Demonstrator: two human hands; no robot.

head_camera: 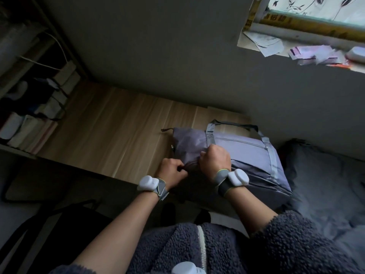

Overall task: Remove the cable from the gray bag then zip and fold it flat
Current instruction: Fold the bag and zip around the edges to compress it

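1. risk, as i judge it: fabric snags in the zip if the left hand (pixel 172 171) and right hand (pixel 215 158) drag the gathered cloth unevenly.
2. gray bag (pixel 246 155) lies on the bench (pixel 118 131), at 3 o'clock of it.
3. both hands are fisted, each pinching the bag's near edge, close together; cable not visible.

Gray bag (pixel 243 149) — smooth, faintly shiny cloth; desk (pixel 110 127) — matt wood grain.
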